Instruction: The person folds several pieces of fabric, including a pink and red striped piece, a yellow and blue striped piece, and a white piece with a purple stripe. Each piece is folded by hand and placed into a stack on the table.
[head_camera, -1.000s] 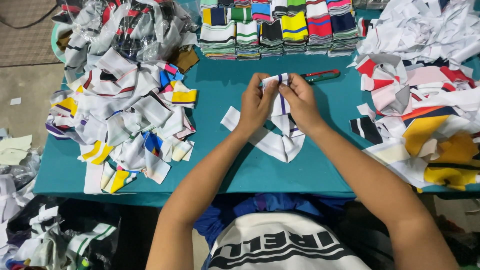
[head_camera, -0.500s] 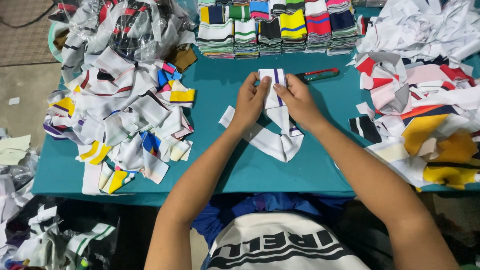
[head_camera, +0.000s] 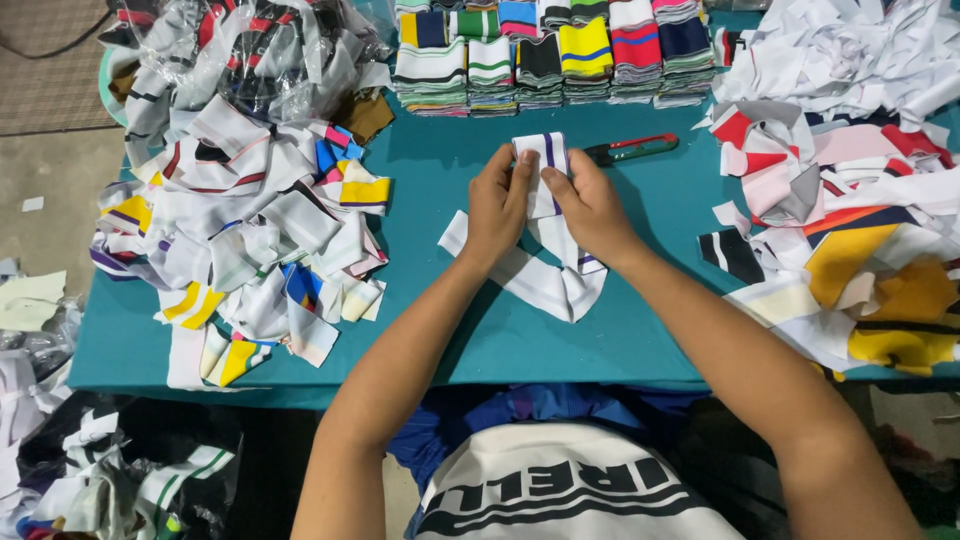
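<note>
Both hands meet in the middle of the teal table (head_camera: 520, 330). The left hand (head_camera: 497, 205) and the right hand (head_camera: 590, 205) pinch a white cloth strip (head_camera: 540, 170) with a purple stripe. Loose scraps (head_camera: 240, 230) lie left, more scraps (head_camera: 840, 220) right. A red cutter (head_camera: 630, 149) sits just behind. Neat folded stacks (head_camera: 560, 55) stand farthest back.

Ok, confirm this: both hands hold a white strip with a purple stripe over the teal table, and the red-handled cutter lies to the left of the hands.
One detail is wrong. In the head view the red-handled cutter lies to the right of the hands, not the left. The left hand and right hand do hold the white strip with a purple stripe over the teal table.
</note>
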